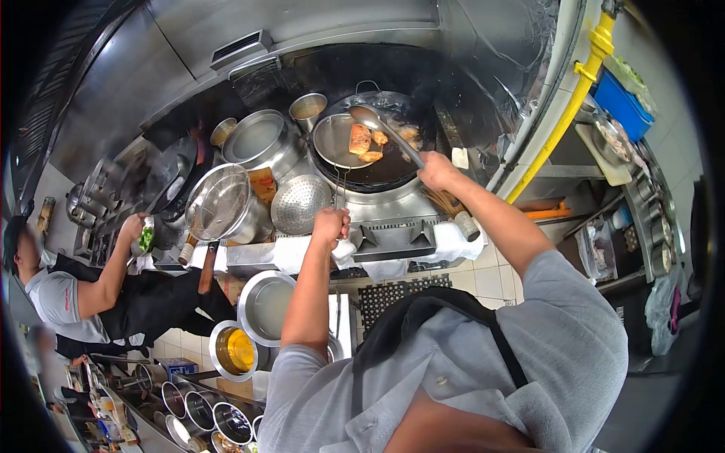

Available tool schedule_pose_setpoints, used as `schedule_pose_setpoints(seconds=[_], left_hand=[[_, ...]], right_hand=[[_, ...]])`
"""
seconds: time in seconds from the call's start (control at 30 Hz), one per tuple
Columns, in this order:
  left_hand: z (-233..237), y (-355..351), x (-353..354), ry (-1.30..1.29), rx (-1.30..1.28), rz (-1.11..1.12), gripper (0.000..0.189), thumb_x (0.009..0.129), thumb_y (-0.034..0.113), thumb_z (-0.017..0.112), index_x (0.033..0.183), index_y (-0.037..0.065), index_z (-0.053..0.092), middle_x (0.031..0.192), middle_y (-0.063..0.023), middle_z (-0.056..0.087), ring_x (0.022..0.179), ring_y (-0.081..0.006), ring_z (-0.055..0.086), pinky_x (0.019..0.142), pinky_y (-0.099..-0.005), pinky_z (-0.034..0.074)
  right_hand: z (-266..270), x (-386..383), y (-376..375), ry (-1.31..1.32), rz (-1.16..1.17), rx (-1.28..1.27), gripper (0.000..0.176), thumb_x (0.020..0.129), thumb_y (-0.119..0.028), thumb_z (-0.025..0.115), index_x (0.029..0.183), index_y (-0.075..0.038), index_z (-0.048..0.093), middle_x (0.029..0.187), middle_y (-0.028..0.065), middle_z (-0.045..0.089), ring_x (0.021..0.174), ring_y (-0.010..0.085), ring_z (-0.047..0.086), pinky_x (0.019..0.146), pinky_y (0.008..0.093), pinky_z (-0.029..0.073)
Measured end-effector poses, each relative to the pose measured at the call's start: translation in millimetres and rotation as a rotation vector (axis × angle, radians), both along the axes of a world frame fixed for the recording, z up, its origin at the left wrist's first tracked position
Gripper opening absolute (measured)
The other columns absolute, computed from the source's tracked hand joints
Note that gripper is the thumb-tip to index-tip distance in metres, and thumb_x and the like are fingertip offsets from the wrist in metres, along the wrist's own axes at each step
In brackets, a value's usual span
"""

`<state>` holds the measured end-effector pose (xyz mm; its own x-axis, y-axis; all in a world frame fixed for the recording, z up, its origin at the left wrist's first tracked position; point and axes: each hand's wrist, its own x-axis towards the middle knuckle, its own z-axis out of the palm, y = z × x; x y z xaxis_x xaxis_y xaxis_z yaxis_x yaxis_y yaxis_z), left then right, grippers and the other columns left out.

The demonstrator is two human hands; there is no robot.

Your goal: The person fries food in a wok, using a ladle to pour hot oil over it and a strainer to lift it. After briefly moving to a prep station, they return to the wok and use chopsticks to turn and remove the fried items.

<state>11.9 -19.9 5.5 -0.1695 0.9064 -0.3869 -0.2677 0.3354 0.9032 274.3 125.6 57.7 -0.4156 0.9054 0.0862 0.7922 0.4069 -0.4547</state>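
My left hand (331, 226) is closed round the thin handle of a wire mesh strainer (332, 141), which is over the large wok (370, 180). Browned fried pieces (360, 139) lie at the strainer's right side. My right hand (438, 171) grips the long handle of a ladle (365, 115), its bowl close above those pieces. More fried food (408, 136) sits in the bubbling dark oil on the wok's right. Just left of my left hand rests a perforated skimmer (300, 204).
Left of the wok stand a large pot (254, 137), a small pot (308, 110) and a mesh sieve (219, 202) over another pot. A co-worker (83, 291) works at the left with a ladle. A yellow pipe (555, 124) runs along the right. A bamboo brush (467, 225) lies at the stove's front edge.
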Motion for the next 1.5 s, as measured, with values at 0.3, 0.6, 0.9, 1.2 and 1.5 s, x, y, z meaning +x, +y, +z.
schedule_pose_setpoints(seconds=[0.3, 0.6, 0.9, 1.2, 1.5], left_hand=[[-8, 3, -1, 0.072, 0.028, 0.043, 0.01, 0.087, 0.007, 0.05, 0.081, 0.005, 0.042, 0.056, -0.0026, 0.047, 0.037, -0.0103, 0.04, 0.033, -0.0252, 0.033], [0, 11, 12, 0.019, 0.028, -0.015, 0.008, 0.086, 0.006, 0.05, 0.082, 0.003, 0.044, 0.057, -0.0022, 0.047, 0.037, -0.0093, 0.039, 0.033, -0.0264, 0.034], [0, 6, 20, -0.057, -0.004, -0.097, 0.008, 0.088, 0.008, 0.049, 0.082, 0.003, 0.047, 0.058, -0.0002, 0.047, 0.037, -0.0074, 0.036, 0.033, -0.023, 0.028], [16, 0, 19, 0.142, 0.098, -0.024, 0.012, 0.087, 0.01, 0.05, 0.077, 0.004, 0.048, 0.057, -0.0001, 0.047, 0.037, -0.0075, 0.037, 0.032, -0.0224, 0.026], [35, 5, 7, 0.357, -0.05, -0.095, 0.014, 0.083, 0.007, 0.051, 0.07, 0.002, 0.048, 0.056, -0.004, 0.049, 0.037, -0.0103, 0.041, 0.031, -0.0244, 0.027]], right_hand=[[62, 69, -27, -0.123, 0.063, -0.052, 0.024, 0.07, -0.014, 0.054, 0.084, 0.004, 0.062, 0.084, 0.0257, 0.062, 0.085, 0.0382, 0.061, 0.078, 0.0416, 0.048], [32, 36, -13, 0.009, -0.036, -0.05, 0.024, 0.07, -0.012, 0.054, 0.085, 0.005, 0.063, 0.091, 0.0261, 0.062, 0.089, 0.0386, 0.06, 0.081, 0.0404, 0.047], [15, 2, 19, 0.471, -0.09, -0.6, 0.033, 0.073, -0.02, 0.063, 0.095, 0.005, 0.062, 0.075, 0.0215, 0.063, 0.072, 0.0307, 0.063, 0.074, 0.0356, 0.049], [28, -2, 18, 0.453, -0.077, -0.297, 0.022, 0.078, -0.016, 0.062, 0.084, 0.005, 0.06, 0.066, 0.0154, 0.06, 0.053, 0.0219, 0.059, 0.053, 0.0354, 0.048], [28, 4, -6, 1.141, -0.102, -1.412, 0.022, 0.091, -0.014, 0.048, 0.072, -0.008, 0.04, 0.055, -0.0034, 0.038, 0.04, 0.0019, 0.035, 0.032, 0.017, 0.028]])
